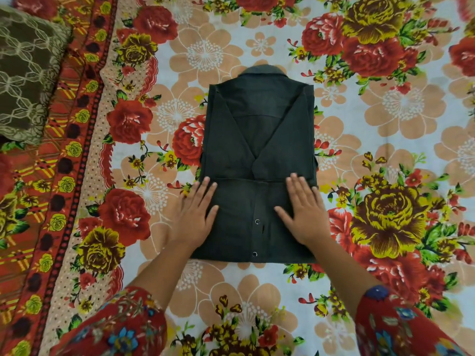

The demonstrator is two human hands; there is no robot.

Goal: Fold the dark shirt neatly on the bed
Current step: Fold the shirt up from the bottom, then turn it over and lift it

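Observation:
The dark shirt (259, 140) lies in the middle of the bed as a narrow rectangle, collar at the far end. Both sides are folded inward and cross in a V. Its bottom part is folded up toward the collar, with two snap buttons showing on that flap. My left hand (196, 214) rests flat on the left edge of the flap, fingers apart. My right hand (304, 209) lies flat on the right side of the flap, fingers spread. Neither hand grips the cloth.
A floral bedsheet (385, 111) with red and yellow roses covers the bed. A brown patterned pillow (25, 73) lies at the far left, beyond the sheet's red border. My red floral sleeves fill the bottom corners.

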